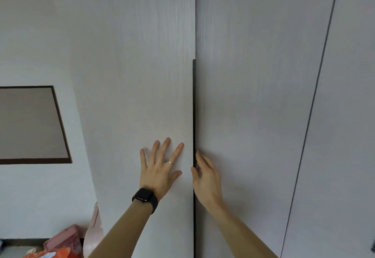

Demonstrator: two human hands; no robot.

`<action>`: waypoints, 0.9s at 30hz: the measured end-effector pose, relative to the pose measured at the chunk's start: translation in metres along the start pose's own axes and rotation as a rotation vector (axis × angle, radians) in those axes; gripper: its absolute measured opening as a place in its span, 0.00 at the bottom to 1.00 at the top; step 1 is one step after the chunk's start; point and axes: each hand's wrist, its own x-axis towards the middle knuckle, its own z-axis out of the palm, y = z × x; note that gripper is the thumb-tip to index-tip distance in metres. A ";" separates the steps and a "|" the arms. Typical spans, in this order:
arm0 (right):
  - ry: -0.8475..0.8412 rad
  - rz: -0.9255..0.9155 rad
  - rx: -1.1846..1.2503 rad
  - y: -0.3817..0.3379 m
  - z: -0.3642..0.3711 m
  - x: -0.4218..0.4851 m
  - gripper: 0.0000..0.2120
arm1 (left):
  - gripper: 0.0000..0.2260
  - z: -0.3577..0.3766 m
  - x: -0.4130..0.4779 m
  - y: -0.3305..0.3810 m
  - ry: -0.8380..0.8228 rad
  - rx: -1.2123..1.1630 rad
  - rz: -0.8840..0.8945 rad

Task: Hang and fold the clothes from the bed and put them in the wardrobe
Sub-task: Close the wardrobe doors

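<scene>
Left hand (160,168): fingers spread wide, flat on wardrobe door (132,75). Right hand (205,176): alongside, fingers hooked round dark edge strip (194,105). Pink and orange items (60,245): below left forearm.

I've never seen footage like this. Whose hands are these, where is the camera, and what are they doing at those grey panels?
No machine here: a person wears one camera on the head, looking forward and down, so both arms are their own. The grey panels are wardrobe doors. The left hand, wearing a dark watch, presses flat on the left door. The right hand grips the dark handle strip between the doors. Neither holds clothes. Pink and orange things sit at bottom left.
</scene>
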 end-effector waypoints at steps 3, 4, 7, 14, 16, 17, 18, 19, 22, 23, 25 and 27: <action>0.039 -0.029 -0.014 0.005 0.002 0.011 0.22 | 0.43 0.009 0.009 -0.002 0.028 0.005 0.007; 0.042 -0.041 -0.035 0.006 0.002 0.015 0.22 | 0.43 0.012 0.013 -0.003 0.031 0.012 0.013; 0.072 -0.099 -0.131 0.013 0.006 0.025 0.22 | 0.42 0.018 0.019 -0.004 0.035 0.023 0.010; 0.180 -0.264 -0.346 0.029 0.017 0.042 0.15 | 0.45 0.026 0.029 -0.009 0.037 0.067 0.015; 0.206 -0.183 -0.330 0.033 0.022 0.047 0.19 | 0.47 0.028 0.031 -0.012 0.030 0.088 0.023; 0.222 -0.186 -0.353 0.037 0.023 0.049 0.22 | 0.49 0.029 0.032 -0.014 0.031 0.096 0.027; 0.238 -0.218 -0.398 0.040 0.022 0.051 0.24 | 0.49 0.031 0.034 -0.016 0.035 0.104 0.028; 0.251 -0.257 -0.441 0.044 0.021 0.053 0.28 | 0.50 0.032 0.035 -0.018 0.038 0.110 0.026; 0.287 -0.251 -0.529 0.055 0.017 0.060 0.41 | 0.51 0.040 0.038 -0.019 0.050 0.112 0.019; 0.298 -0.241 -0.553 0.060 0.016 0.062 0.44 | 0.51 0.043 0.040 -0.021 0.056 0.111 0.023; 0.291 -0.255 -0.616 0.071 0.014 0.068 0.46 | 0.50 0.047 0.041 -0.028 0.070 0.124 0.055; 0.266 -0.312 -0.665 0.082 0.013 0.072 0.44 | 0.47 0.053 0.040 -0.035 0.084 0.140 0.092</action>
